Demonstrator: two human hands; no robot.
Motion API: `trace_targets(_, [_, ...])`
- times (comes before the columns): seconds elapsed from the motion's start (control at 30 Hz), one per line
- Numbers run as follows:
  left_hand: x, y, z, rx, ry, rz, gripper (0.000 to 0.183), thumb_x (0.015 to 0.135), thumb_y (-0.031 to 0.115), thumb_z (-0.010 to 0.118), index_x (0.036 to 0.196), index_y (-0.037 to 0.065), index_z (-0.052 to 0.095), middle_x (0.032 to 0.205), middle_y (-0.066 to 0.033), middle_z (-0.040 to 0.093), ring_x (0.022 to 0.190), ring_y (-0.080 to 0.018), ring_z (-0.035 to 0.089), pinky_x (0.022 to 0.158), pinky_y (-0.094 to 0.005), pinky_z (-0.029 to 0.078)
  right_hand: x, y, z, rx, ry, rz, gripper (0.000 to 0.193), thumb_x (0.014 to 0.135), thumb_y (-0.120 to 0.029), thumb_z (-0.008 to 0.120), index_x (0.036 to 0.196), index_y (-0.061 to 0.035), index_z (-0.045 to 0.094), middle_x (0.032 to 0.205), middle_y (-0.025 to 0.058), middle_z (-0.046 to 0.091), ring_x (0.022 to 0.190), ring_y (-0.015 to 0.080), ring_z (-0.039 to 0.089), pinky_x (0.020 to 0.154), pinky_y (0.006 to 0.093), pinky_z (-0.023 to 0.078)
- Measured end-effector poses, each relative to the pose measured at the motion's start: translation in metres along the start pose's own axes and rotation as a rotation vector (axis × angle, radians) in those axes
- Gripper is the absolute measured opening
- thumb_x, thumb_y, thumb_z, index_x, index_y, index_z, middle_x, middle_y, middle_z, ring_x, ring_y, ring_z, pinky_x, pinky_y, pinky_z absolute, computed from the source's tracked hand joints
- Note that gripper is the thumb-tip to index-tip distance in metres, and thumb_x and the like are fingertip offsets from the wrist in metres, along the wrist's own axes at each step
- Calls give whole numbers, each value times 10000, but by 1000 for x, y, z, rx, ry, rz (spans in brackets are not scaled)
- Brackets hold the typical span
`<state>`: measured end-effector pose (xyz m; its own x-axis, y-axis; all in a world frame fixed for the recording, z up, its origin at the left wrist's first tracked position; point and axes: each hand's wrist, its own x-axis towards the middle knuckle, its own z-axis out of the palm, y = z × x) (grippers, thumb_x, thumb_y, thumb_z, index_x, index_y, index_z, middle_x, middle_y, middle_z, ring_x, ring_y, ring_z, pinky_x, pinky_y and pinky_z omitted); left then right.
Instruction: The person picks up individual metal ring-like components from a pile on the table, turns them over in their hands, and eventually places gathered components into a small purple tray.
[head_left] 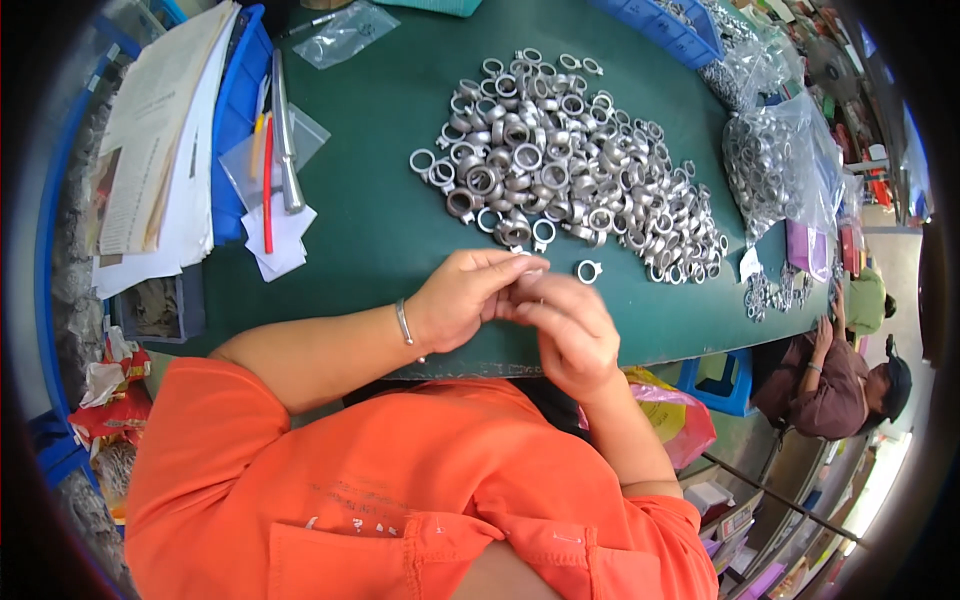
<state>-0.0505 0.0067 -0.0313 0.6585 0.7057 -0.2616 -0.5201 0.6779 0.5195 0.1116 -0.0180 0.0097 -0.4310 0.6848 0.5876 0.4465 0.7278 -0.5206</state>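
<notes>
Close to my body, at the table's near edge, my left hand [460, 302] and my right hand [575, 330] meet with fingertips pinched together. Whatever sits between them is small and mostly covered by the fingers, so I cannot make it out. Just beyond the fingers lies a big heap of grey metal rings [560, 160], many with a small lug on the side. One loose ring [589, 271] lies apart from the heap, just to the right of my fingertips. A silver bangle [404, 322] circles my left wrist.
The green table [350, 150] carries a blue tray with papers [170, 130], a red pen [268, 185] and a metal tool [286, 150] at left. Bags of metal parts [770, 165] and a blue bin [670, 30] stand at right. Another person [840, 385] sits beyond a blue stool [722, 385].
</notes>
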Motion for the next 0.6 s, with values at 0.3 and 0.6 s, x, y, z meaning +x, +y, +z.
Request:
trace_targets(0.3, [3,10,5,144,43,-41,164,884,116,527,997,3,564,840,-53,573,698,-118,566,561,-226,467,39,71,-13,-528,142,253,226,702,-26,626,923,-66,612,831,66,540,768,261,493,677,377,374])
trace_targets(0.6, [4,21,31,321,274,153,124,837,89,606,930,9,592,827,-34,592,685,-95,554,574,-219,455,28,44,-15,-41,235,113,239,648,117,618,844,-15,579,780,98,605,696,259,577,616,326,462])
